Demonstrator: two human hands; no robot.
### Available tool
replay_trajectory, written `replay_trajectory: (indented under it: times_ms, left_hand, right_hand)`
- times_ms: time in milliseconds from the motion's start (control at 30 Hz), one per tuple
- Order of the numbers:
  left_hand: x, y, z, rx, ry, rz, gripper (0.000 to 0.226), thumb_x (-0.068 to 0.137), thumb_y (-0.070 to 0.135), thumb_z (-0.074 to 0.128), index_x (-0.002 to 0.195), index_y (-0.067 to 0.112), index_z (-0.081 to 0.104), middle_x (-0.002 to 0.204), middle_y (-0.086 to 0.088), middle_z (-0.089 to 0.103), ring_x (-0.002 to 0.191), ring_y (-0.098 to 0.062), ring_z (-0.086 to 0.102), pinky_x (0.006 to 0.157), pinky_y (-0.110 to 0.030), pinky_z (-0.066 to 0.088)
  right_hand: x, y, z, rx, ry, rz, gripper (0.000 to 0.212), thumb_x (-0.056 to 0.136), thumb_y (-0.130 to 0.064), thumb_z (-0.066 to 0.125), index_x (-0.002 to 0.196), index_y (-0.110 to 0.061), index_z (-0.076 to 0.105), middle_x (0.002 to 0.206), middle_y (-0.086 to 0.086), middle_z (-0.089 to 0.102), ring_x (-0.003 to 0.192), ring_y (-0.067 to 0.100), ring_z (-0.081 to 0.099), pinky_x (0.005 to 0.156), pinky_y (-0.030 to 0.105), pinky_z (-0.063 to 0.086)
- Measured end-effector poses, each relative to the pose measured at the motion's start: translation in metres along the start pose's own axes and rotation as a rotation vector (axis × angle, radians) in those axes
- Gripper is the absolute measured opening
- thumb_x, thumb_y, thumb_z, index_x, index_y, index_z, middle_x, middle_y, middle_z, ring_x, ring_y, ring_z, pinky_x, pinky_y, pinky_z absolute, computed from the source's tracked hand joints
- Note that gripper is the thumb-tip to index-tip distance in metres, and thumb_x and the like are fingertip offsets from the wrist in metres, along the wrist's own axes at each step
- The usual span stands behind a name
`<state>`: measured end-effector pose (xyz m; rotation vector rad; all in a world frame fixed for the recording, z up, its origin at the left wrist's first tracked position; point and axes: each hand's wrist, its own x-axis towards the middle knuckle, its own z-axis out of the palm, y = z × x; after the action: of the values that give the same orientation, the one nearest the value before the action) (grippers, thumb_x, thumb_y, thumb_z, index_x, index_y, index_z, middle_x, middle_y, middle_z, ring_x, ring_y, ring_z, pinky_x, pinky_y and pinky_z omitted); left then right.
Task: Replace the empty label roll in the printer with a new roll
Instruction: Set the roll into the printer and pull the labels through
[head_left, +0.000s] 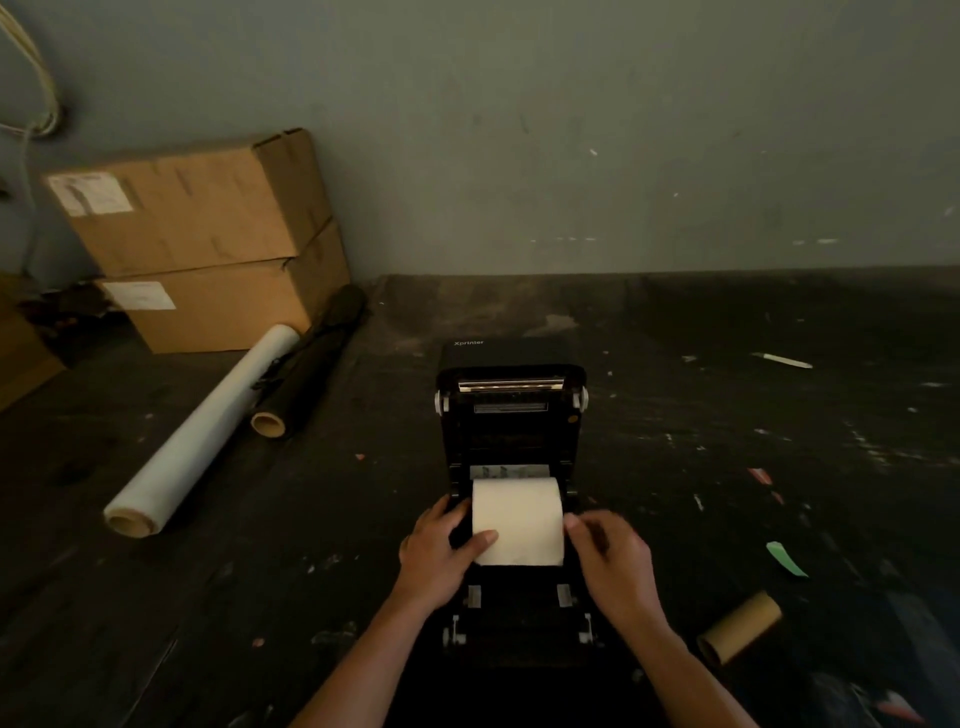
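Observation:
A black label printer (511, 415) stands on the dark table with its lid swung open and upright. A new white label roll (524, 514) sits in its open bay. My left hand (441, 556) grips the roll's left side, thumb lying on the paper. Against the roll's right end is my right hand (608, 551), fingers curled; I cannot tell whether it holds the roll or the guide beside it. The empty brown cardboard core (740, 626) lies on the table to the right of the printer.
Two stacked cardboard boxes (208, 239) stand at the back left against the wall. A clear film roll (202, 431) and a black roll (306, 374) lie in front of them. A green paper scrap (784, 558) and small litter dot the right side.

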<state>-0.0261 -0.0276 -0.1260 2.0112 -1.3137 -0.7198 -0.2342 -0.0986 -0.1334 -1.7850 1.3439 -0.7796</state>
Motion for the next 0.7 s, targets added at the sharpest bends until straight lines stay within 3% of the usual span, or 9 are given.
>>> replay_trajectory:
  times_ms: [133, 267, 567, 700]
  left_hand:
    - [0.000, 0.002, 0.002, 0.023, 0.036, -0.006, 0.061, 0.087, 0.049, 0.061, 0.141, 0.029, 0.043, 0.153, -0.002, 0.034, 0.140, -0.023, 0.031, 0.111, -0.050, 0.030]
    - [-0.002, 0.007, 0.002, 0.052, 0.054, 0.041, 0.052, 0.087, 0.047, 0.062, 0.135, 0.029, 0.051, 0.139, 0.002, 0.048, 0.128, -0.023, 0.045, 0.103, -0.050, 0.039]
    - [-0.005, 0.012, -0.005, 0.164, 0.033, 0.062, 0.053, 0.087, 0.050, 0.059, 0.135, 0.030, 0.050, 0.142, 0.002, 0.046, 0.128, -0.020, 0.043, 0.105, -0.052, 0.036]
    - [-0.012, 0.010, -0.006, 0.153, 0.151, 0.053, 0.054, 0.085, 0.047, 0.064, 0.131, 0.021, 0.053, 0.130, -0.001, 0.051, 0.119, -0.019, 0.050, 0.103, -0.046, 0.041]
  right_hand:
    - [-0.011, -0.004, 0.002, -0.079, -0.151, 0.043, 0.017, 0.083, -0.041, 0.065, 0.091, -0.040, 0.050, 0.086, -0.015, 0.061, 0.076, -0.005, 0.062, 0.059, 0.009, 0.046]
    - [-0.012, -0.007, 0.002, -0.066, -0.145, 0.094, 0.012, 0.084, -0.036, 0.066, 0.089, -0.034, 0.055, 0.087, -0.010, 0.063, 0.078, 0.000, 0.062, 0.062, 0.012, 0.047]
    - [-0.011, -0.021, 0.003, -0.027, -0.095, 0.203, 0.015, 0.083, -0.034, 0.068, 0.090, -0.028, 0.056, 0.088, -0.008, 0.063, 0.076, 0.001, 0.060, 0.056, 0.011, 0.040]
    - [-0.017, -0.025, 0.002, 0.061, -0.087, 0.212, 0.016, 0.083, -0.032, 0.068, 0.092, -0.030, 0.056, 0.089, -0.009, 0.064, 0.077, -0.001, 0.061, 0.057, 0.011, 0.042]
